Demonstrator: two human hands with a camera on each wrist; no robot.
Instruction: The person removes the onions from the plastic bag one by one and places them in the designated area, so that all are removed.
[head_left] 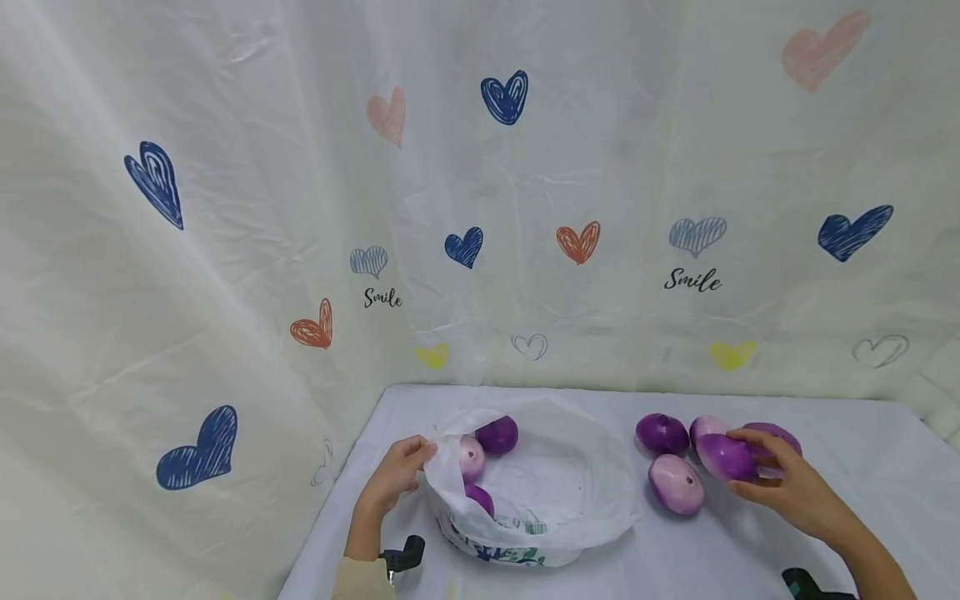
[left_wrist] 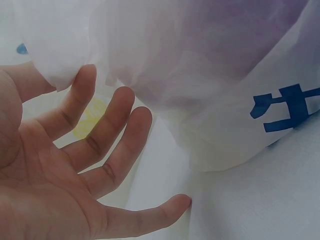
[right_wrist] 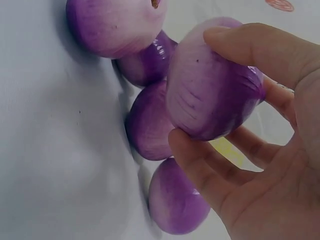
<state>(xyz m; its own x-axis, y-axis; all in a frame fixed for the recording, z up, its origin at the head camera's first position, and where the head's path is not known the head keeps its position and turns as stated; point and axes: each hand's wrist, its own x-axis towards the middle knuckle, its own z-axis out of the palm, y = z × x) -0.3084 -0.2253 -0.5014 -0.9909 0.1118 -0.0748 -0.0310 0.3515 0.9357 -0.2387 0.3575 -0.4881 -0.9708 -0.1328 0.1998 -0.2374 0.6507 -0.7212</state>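
A white plastic bag [head_left: 600, 500] stands wide-mouthed on the table with several purple onions inside, among them a dark one [head_left: 497, 435] and a pale one [head_left: 471, 458]. My left hand [head_left: 396, 475] pinches the bag's rim at its left side; in the left wrist view the thumb and index finger grip the thin plastic while the other fingers stay loose. On the right, my right hand [head_left: 787, 483] holds a purple onion [right_wrist: 210, 85] between thumb and fingers. It is raised above the other onions, clear of the cloth in the right wrist view.
Around the held onion lie several loose onions: a dark one [head_left: 662, 433], a pale one [head_left: 677, 484] nearer the front, and others partly hidden by the hand. A white cloth covers the table [head_left: 862, 450]. Behind hangs a heart-printed curtain [head_left: 600, 167].
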